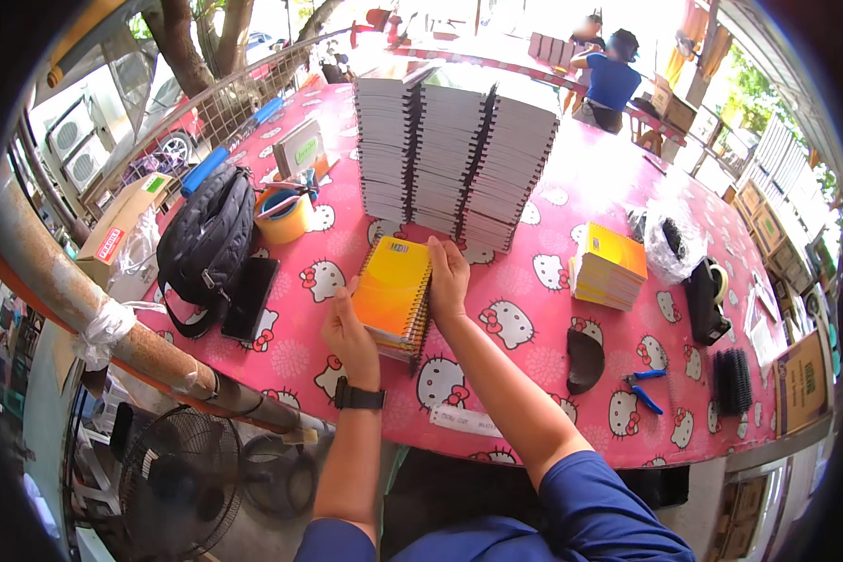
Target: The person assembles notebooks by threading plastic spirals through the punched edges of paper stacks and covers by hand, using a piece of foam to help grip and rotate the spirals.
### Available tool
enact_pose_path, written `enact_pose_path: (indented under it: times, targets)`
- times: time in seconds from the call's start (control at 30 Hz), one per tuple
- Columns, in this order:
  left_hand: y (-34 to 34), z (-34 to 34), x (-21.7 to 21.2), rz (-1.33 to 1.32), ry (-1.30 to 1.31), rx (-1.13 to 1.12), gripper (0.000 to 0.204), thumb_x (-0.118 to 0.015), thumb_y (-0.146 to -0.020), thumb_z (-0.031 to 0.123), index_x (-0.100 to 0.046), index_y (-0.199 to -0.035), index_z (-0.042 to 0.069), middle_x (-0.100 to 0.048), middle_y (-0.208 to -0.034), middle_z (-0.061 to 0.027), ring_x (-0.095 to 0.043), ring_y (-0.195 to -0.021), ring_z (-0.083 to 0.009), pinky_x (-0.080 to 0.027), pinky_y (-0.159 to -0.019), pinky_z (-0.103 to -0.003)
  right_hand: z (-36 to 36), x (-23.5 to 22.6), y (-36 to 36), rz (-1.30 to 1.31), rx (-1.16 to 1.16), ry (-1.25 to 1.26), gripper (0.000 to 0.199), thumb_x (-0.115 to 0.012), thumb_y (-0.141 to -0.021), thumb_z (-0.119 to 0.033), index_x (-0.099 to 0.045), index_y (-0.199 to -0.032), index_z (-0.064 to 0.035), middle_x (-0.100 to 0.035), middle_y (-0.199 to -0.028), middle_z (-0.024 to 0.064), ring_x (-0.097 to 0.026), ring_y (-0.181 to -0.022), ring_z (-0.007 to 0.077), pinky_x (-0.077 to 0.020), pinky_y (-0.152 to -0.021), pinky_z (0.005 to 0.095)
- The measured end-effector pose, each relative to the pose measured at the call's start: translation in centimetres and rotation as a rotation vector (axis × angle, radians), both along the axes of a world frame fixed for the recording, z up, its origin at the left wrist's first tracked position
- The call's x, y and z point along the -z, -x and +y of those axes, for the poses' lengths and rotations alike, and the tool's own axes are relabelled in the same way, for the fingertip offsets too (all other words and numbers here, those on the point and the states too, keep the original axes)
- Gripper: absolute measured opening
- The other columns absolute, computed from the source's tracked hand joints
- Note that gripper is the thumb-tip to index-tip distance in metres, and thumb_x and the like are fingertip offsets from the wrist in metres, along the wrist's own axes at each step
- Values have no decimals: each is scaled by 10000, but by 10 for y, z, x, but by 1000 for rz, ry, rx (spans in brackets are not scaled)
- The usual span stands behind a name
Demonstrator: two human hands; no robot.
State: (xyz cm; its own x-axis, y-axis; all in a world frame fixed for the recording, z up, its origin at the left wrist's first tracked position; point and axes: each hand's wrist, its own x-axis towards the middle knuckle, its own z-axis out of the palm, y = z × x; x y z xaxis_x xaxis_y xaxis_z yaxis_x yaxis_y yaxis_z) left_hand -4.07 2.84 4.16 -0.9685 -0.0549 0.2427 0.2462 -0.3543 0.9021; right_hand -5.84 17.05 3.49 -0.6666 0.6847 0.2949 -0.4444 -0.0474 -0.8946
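Observation:
A stack of small spiral notebooks point(393, 286) with yellow-orange covers stands before me on the pink table. Its black coil binding runs along the right side. My left hand point(350, 330), with a dark watch on the wrist, presses the stack's left side, thumb raised at the edge. Around the far right corner my right hand point(450, 277) closes, fingers bent along the binding. Some fingertips of both hands are hidden by the stack. Just behind it rise tall piles of thick spiral-bound books point(454, 155). A second stack of yellow-orange notebooks point(609, 267) sits to the right.
Left on the table lie a black backpack point(206, 239), a phone point(250, 298) and a tape roll point(284, 215). At right are blue-handled cutters point(644, 390), a tape dispenser point(707, 302), a black brush point(732, 382) and a dark curved piece point(585, 362). A fan point(180, 482) stands below left.

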Motion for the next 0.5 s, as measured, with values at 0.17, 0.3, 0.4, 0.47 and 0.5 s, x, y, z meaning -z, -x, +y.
enact_pose_path:
  times: [0.17,0.3,0.4,0.47,0.5]
  targets:
    - [5,7,5,91,-24,-220,394,-456,-986,310,-618,-1011,-48,-642,-941,-96,-581,-846,-134,-442,-784,-251,-4,-4,-4,-14,47,47,328,-559,-929,-261,-559,-720,-9,-474,-634,-35,-388,-621,62,-342,-568,235]
    - [8,9,9,42,29,-299,378,-448,-986,320,-578,-916,-28,-572,-782,-56,-531,-734,-134,-425,-714,-253,3,-2,2,-3,-1,42,327,-548,-934,-274,-575,-752,-4,-499,-663,-26,-422,-642,74,-366,-594,236]
    - [11,3,10,105,42,-331,439,-399,-996,357,-577,-928,-38,-570,-778,-64,-533,-724,-149,-431,-709,-269,-10,-1,-1,51,-36,45,332,-534,-941,-278,-576,-758,-3,-516,-705,-23,-444,-678,77,-376,-623,232]
    - [7,5,2,138,64,-334,486,-370,-1002,379,-589,-948,-51,-593,-811,-79,-551,-742,-159,-443,-718,-276,-12,3,-4,80,-6,38,333,-527,-945,-277,-575,-759,-5,-524,-727,-22,-452,-698,75,-379,-637,228]
    - [4,7,-1,71,12,-267,523,-348,-1004,393,-596,-977,-66,-609,-852,-96,-568,-771,-169,-455,-726,-283,-12,5,-5,66,-16,76,327,-526,-946,-273,-576,-768,-4,-529,-744,-17,-451,-713,75,-379,-648,228]
